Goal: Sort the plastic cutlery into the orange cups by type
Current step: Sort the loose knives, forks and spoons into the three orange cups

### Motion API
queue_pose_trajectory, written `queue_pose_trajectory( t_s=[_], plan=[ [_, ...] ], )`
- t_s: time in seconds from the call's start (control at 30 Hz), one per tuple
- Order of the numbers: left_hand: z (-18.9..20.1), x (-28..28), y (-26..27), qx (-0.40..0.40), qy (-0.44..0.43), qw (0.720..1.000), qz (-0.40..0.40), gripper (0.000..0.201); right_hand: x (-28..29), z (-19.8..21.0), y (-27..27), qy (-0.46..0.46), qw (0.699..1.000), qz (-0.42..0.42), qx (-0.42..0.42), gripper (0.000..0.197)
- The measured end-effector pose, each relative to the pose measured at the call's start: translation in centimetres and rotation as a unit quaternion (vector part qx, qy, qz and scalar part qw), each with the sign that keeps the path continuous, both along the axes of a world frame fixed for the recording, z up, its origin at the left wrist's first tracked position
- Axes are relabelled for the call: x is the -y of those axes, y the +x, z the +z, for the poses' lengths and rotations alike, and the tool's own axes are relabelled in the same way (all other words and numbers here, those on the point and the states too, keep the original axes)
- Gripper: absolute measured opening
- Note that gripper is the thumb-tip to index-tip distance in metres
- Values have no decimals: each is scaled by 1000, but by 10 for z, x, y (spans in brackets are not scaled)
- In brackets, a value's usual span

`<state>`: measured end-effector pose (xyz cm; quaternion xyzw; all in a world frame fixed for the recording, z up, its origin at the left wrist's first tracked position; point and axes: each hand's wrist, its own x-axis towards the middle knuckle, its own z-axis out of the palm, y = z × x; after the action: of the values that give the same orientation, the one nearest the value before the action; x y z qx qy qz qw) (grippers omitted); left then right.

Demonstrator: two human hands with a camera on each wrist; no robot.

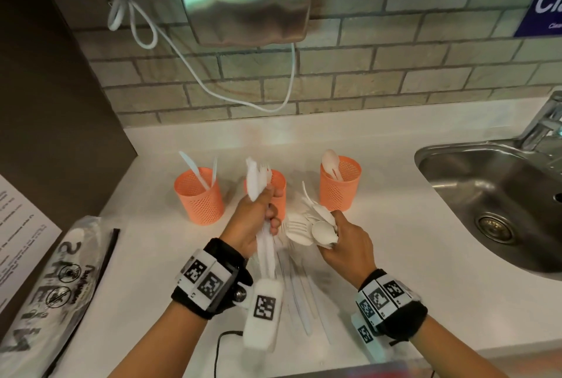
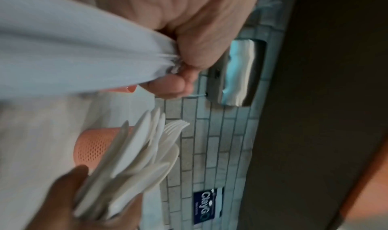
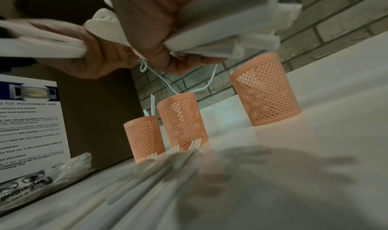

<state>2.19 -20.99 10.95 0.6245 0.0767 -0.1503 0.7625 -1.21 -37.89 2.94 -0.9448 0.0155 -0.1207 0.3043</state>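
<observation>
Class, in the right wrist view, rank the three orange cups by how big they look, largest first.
1. Right cup
2. Middle cup
3. Left cup
They are probably alike in size; nearness to the camera makes the difference.

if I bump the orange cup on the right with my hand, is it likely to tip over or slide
The right orange cup would probably tip or skid easily: it is tall for its base, its mesh wall looks light, and the few spoons in it lean above the rim. The white counter looks smooth, so it may slide first.

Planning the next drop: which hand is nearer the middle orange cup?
Left. The left hand, gripping a bundle of cutlery, is right in front of the middle orange cup, overlapping it. The right hand is farther right and nearer the camera.
</observation>
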Motion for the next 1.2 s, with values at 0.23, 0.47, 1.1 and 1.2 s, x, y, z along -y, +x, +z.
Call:
queue_pose_trajectory(
  t_s=[0.23, 0.47, 1.1, 1.2],
  plan=[
    [-4, 24, -17, 97, 162, 982, -4, 32, -1, 0, 0, -50, 998, -13, 23, 30],
    [-7, 28, -17, 126, 231, 965, 18, 27, 1, -6, -3, -81, 996, 1, 33, 44],
    [2, 30, -17, 171, 212, 962, 26, 33, -6, -4, -7, 22, 999, 36, 17, 48],
    [7, 28, -14, 189, 192, 962, 38, 32, -3, -7, -4, 66, 996, 62, 19, 54]
  ],
)
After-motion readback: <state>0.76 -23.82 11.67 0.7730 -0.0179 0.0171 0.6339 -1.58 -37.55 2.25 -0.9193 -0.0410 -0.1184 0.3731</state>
